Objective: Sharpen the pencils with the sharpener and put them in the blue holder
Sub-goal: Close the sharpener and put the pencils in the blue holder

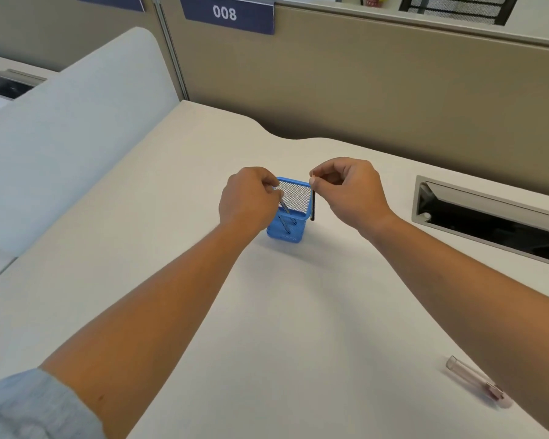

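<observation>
A blue mesh holder (pixel 290 231) stands mid-desk. My left hand (pixel 246 201) is at its left rim, pinching a grey pencil (pixel 284 206) that slants down into the holder. Through the mesh a dark pencil shape shows low inside. My right hand (pixel 351 188) hovers just right of the holder, fingertips pinched on the top of a black pencil (pixel 312 205) that hangs upright beside the holder's right rim, outside it. No sharpener is clearly in sight.
A clear plastic tube with a reddish end (pixel 476 383) lies near the desk's front right, partly under my right forearm. A recessed cable slot (pixel 488 217) opens at the right. Beige partition panels (pixel 362 90) close the back; a pale divider (pixel 76 128) rises on the left.
</observation>
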`<control>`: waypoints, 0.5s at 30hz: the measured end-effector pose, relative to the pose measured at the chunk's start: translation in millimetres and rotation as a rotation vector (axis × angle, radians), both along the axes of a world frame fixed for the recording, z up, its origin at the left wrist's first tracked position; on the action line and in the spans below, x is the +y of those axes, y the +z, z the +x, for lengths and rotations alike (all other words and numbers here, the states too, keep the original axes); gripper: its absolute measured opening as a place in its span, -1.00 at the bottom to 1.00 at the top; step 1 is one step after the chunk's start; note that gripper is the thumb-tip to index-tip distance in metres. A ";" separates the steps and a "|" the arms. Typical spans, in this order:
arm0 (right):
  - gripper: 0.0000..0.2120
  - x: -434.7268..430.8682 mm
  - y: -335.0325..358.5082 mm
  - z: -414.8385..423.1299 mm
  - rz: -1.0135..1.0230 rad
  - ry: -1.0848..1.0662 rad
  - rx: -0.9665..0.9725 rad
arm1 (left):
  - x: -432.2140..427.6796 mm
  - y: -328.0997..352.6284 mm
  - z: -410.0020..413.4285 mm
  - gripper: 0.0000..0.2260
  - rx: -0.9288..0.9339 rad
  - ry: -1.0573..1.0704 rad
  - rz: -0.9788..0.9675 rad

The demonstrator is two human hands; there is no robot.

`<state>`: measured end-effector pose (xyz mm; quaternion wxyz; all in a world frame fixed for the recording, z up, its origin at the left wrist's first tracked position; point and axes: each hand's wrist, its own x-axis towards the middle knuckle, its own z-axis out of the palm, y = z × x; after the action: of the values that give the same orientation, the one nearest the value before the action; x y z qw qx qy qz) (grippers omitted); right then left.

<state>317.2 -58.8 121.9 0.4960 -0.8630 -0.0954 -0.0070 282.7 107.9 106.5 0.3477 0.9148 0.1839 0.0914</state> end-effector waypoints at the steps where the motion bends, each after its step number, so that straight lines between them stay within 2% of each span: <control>1: -0.97 2.3 -0.8 1.7 -0.021 0.007 -0.001 | 2.5 -1.9 -2.1 -0.89 -0.021 0.013 -0.010; 4: -0.97 8.3 -0.1 7.2 -0.030 0.016 0.018 | 8.3 -10.8 -8.5 -0.86 -0.048 0.051 -0.057; 10: -0.94 16.6 8.1 17.7 0.086 -0.012 0.028 | 14.1 -28.0 -18.1 -0.82 -0.073 0.074 -0.142; 15: -0.92 29.4 -1.4 18.8 -0.104 0.063 0.004 | 13.0 -34.7 -21.8 -0.81 -0.079 0.079 -0.181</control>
<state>336.0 -29.4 120.5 0.4508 -0.8841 -0.1219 0.0151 260.9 120.9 71.8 0.4320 0.8674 0.2135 0.1238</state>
